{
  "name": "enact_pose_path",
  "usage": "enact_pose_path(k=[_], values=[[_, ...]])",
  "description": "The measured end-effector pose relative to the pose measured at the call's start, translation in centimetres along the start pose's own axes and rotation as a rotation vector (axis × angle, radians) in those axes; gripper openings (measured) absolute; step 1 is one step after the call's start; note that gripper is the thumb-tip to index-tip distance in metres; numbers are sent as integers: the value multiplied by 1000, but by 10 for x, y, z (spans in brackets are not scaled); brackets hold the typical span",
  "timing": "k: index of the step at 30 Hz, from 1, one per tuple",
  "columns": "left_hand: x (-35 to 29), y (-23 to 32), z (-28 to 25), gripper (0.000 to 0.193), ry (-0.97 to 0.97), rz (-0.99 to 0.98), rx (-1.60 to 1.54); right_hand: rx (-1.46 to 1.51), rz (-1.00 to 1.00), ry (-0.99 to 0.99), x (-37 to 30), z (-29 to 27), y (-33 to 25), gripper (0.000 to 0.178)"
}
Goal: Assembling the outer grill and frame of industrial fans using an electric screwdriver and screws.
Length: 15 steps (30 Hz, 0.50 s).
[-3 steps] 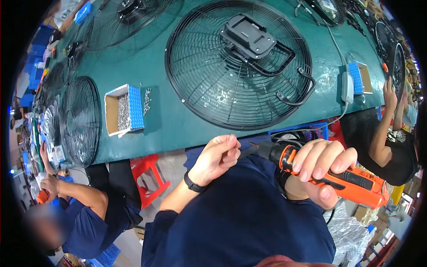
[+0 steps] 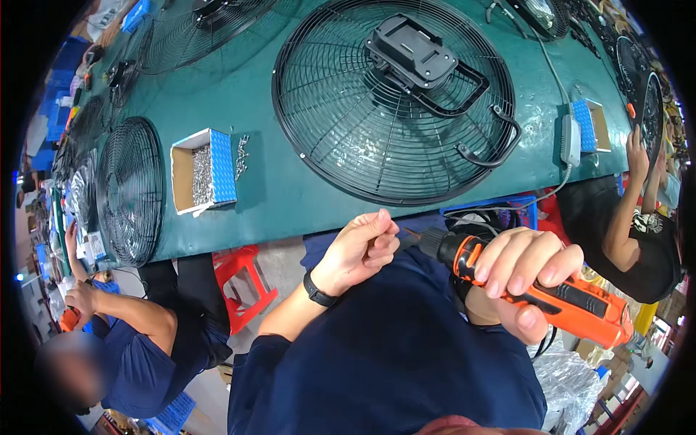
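My right hand (image 2: pixel 533 268) is wrapped round an orange and black electric screwdriver (image 2: pixel 580 308), its thin bit (image 2: pixel 412 233) aimed leftward at my other hand. Just left of the bit tip is my left hand (image 2: pixel 359 250), fingers curled and thumb pressed to the forefinger; anything between them is too small to make out. Beyond both hands, a round black wire fan guard (image 2: pixel 341 127) lies on the green table (image 2: pixel 254 217). On the guard sit a black plastic housing (image 2: pixel 413 51) and a curved black handle (image 2: pixel 480 161).
An open blue box of screws (image 2: pixel 225 170) stands left of the guard, with loose screws (image 2: pixel 241 154) beside it. Another blue box (image 2: pixel 584 125) and a cable with a grey adapter (image 2: pixel 570 140) are at right. Co-workers sit either side, near a red stool (image 2: pixel 246 290).
My left hand has shifted slightly up and right, closer to the bit. The table and fan guard appear slightly moved in the view. The right hand keeps its hold on the screwdriver.
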<state>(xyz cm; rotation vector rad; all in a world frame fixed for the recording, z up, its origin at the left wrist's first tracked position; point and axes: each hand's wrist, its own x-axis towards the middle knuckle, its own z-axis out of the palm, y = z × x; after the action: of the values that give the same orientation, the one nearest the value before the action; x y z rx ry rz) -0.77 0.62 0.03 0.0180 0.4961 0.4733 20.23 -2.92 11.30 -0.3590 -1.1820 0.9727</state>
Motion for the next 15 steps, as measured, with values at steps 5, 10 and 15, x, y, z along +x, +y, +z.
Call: enact_pose_path(k=[5,10,15], values=[[5,-6,8,32,-49,-96,-106,-47,-10,-20,0,4,-1,38],[3,-10,8,32,-92,-96,-116,-38,27,2,-1,11,-1,37],[3,-12,5,26,-126,-63,-76,-10,13,42,-1,15,3,36]])
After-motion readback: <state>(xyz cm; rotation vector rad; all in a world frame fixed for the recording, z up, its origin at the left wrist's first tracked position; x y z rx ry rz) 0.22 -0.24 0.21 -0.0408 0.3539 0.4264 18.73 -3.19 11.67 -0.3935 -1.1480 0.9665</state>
